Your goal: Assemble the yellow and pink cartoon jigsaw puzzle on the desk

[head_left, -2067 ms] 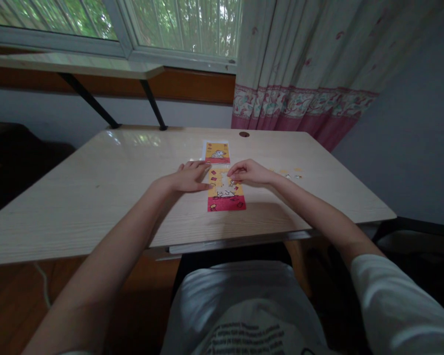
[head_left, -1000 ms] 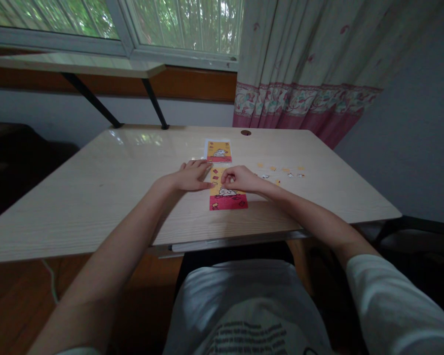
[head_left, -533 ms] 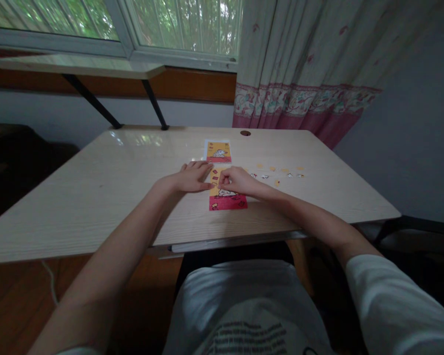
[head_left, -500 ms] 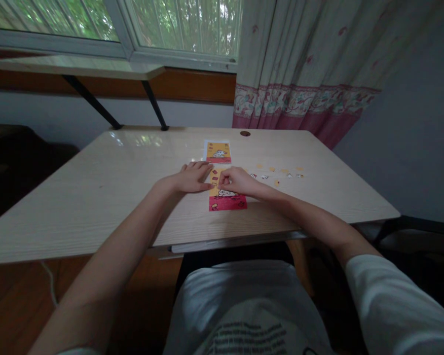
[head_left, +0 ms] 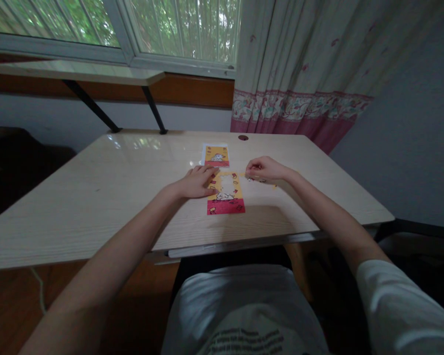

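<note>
A yellow and red cartoon picture (head_left: pixel 227 206), apparently a puzzle, lies flat on the desk with a pale patch in its upper middle. My left hand (head_left: pixel 199 182) rests palm down at its left edge, fingers spread, fingertips touching the picture. To its right, my right hand (head_left: pixel 265 169) is over some small loose pieces, thumb and fingers pinched together; whatever they hold is hidden. One white piece (head_left: pixel 249 179) shows just below those fingertips, and a yellow piece (head_left: pixel 275 186) lies under the wrist. Other pieces are covered by the hand.
Beyond the puzzle lies a smaller card (head_left: pixel 217 157) with a similar picture. A round cable hole (head_left: pixel 243 138) sits near the back edge of the wooden desk (head_left: pixel 133 197). A raised shelf (head_left: pixel 81 70) on black legs stands at the back left; a curtain (head_left: pixel 296 106) hangs behind.
My right hand has moved from the puzzle to the loose pieces on the right, uncovering the pale patch. My left hand stays at the left edge. The view has shifted slightly.
</note>
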Available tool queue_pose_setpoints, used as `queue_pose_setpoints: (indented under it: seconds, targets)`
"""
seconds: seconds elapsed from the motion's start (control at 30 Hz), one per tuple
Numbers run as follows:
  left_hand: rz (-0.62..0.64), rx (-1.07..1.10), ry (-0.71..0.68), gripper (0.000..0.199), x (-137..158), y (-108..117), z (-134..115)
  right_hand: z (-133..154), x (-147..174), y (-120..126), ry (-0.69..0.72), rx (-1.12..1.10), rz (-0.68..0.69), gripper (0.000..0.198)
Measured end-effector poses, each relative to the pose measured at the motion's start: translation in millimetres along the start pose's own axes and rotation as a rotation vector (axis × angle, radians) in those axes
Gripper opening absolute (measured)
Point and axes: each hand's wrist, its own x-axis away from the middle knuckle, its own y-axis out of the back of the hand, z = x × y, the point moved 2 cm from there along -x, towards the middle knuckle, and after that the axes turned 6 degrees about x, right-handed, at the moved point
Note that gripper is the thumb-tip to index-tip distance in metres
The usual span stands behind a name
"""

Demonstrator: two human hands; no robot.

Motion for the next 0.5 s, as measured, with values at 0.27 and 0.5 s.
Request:
queue_pose_setpoints:
  seconds: [0.27,0.5]
  targets:
    - [0.027,0.006,0.018,0.088,0.5,-1.6,3.5,-42.1,17.8,31.1,-0.145,0.08,-0.18,0.032]
    - [0.009,-0.028,0.016,0.083,2.7,-1.6,7.6,-82.5,51.5,63.0,-0.38,0.32,-0.098,0.025]
